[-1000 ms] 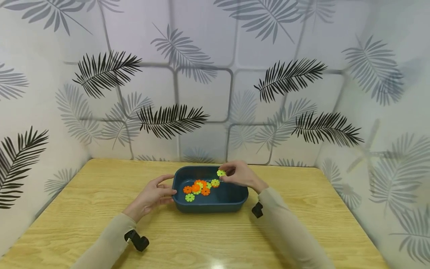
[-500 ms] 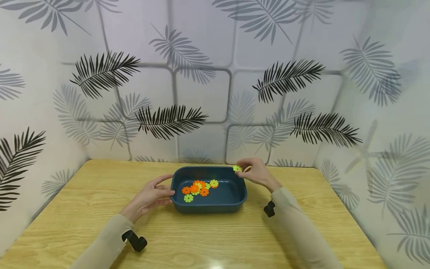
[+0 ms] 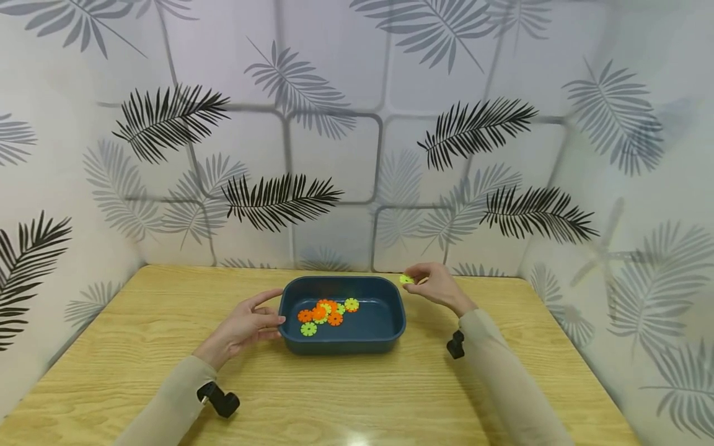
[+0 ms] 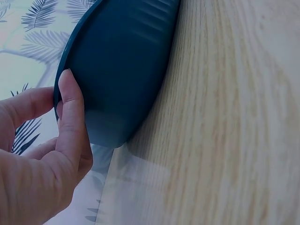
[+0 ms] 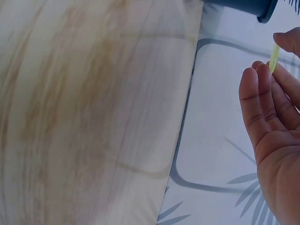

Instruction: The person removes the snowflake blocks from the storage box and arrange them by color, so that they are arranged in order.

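A dark blue rectangular bin [image 3: 340, 347] stands on the table. In it lie several flat, round building discs with notched edges, orange [image 3: 335, 319] and yellow-green [image 3: 308, 329], mostly heaped toward the left half. My left hand [image 3: 245, 325] grips the bin's left end at the rim; in the left wrist view my left hand [image 4: 51, 140] has fingertips on either side of the rim. Beyond the bin's right end, my right hand [image 3: 437, 286] pinches one yellow-green disc [image 3: 406, 279] between thumb and fingers. The right wrist view shows that disc [image 5: 274, 57] edge-on.
The wooden table [image 3: 357, 396] runs back to a wall [image 3: 357, 155] with a leaf pattern, and walls close in on both sides. A small black camera mount [image 3: 219, 399] sits on the left sleeve and another mount [image 3: 455, 344] on the right.
My right hand has moved the yellow-green disc rightward from above the bin, past its right end, over the table. My left hand has stayed at the rim.
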`<state>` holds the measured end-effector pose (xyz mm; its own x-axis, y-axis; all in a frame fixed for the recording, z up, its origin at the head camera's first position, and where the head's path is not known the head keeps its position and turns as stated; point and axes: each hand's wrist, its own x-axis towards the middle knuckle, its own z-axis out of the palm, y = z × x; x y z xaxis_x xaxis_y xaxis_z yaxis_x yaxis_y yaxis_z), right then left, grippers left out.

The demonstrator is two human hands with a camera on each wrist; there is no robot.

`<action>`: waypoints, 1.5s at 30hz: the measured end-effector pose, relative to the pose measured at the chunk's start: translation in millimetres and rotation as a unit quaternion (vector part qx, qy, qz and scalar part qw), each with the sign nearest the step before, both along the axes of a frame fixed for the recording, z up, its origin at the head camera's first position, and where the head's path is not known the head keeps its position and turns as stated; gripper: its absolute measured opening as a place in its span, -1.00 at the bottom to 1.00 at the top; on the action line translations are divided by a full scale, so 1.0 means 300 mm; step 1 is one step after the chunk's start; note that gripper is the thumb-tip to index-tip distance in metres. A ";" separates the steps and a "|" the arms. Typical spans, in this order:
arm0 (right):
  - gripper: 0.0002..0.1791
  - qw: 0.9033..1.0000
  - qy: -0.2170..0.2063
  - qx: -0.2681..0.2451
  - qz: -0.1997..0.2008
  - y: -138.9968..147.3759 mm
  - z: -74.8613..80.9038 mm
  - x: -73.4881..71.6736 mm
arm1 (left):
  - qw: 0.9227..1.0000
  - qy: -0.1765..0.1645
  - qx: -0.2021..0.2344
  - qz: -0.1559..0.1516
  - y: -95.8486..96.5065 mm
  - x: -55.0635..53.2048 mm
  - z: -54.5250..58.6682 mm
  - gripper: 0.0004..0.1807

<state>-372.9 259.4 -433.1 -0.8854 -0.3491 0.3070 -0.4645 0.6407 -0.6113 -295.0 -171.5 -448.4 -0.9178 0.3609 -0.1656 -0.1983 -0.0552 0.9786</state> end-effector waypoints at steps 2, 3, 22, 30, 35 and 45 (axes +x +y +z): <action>-0.66 1.000 -0.009 0.009 -0.002 0.008 -0.005 -0.006 | 1.000 -0.003 0.002 0.003 -0.003 0.001 0.001 -0.16; -0.66 1.000 -0.015 0.015 -0.003 0.012 -0.010 -0.011 | 1.000 -0.002 0.002 0.003 -0.004 0.002 0.001 -0.16; -0.64 0.986 -0.138 0.080 0.051 0.092 -0.074 -0.054 | 1.000 -0.007 0.007 0.004 0.002 0.003 -0.003 -0.19; -0.62 0.974 -0.146 0.135 0.107 0.094 -0.058 -0.073 | 1.000 -0.005 0.002 0.006 0.000 0.001 -0.001 -0.19; -0.63 0.967 -0.150 0.146 0.143 0.095 -0.051 -0.083 | 1.000 -0.011 0.002 0.013 -0.003 0.006 0.001 -0.18; -0.63 0.967 -0.158 0.156 0.128 0.086 -0.045 -0.086 | 1.000 -0.010 -0.009 0.018 0.001 0.001 0.006 -0.20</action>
